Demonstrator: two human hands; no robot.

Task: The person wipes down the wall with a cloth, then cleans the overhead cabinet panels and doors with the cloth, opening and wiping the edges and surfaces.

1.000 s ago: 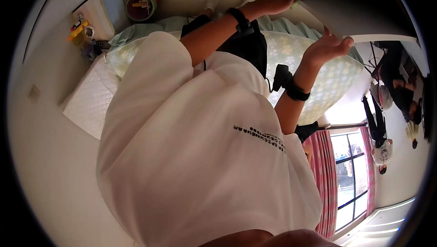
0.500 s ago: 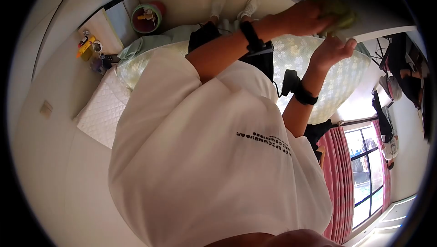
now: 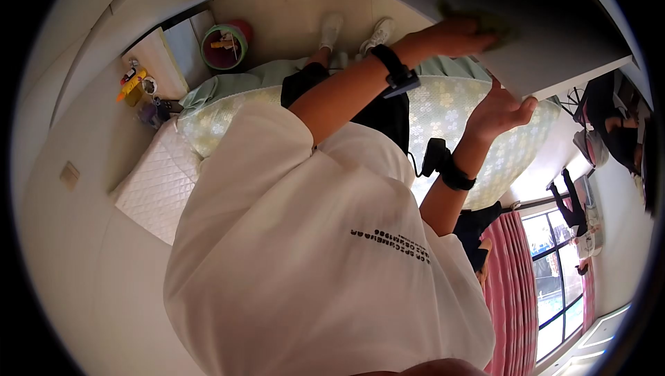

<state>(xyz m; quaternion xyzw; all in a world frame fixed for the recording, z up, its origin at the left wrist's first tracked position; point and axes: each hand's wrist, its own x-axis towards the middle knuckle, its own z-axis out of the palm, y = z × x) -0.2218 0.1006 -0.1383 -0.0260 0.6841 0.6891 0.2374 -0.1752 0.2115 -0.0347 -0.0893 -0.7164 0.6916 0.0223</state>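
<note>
My left hand (image 3: 460, 35), a black strap device on its wrist, is closed on a green cloth (image 3: 493, 28). The cloth, blurred by motion, lies against the broad face of a grey panel (image 3: 554, 47) with a pale edge. At the panel's lower edge is my right hand (image 3: 497, 114), its fingers partly hidden behind the edge and its thumb sticking out to the right. A black device is strapped to that wrist too.
A bed with a floral cover (image 3: 443, 109) lies below my arms, with a quilted pad (image 3: 156, 178) at its left. At the upper left stands a bin (image 3: 223, 47), near small items on a ledge (image 3: 142, 88). Pink curtains (image 3: 511, 286) frame a window. Other people (image 3: 613, 123) are at the right.
My left hand and the cloth have shifted left across the panel. The panel shows larger and lower in view. My right hand has moved slightly down and left at its edge.
</note>
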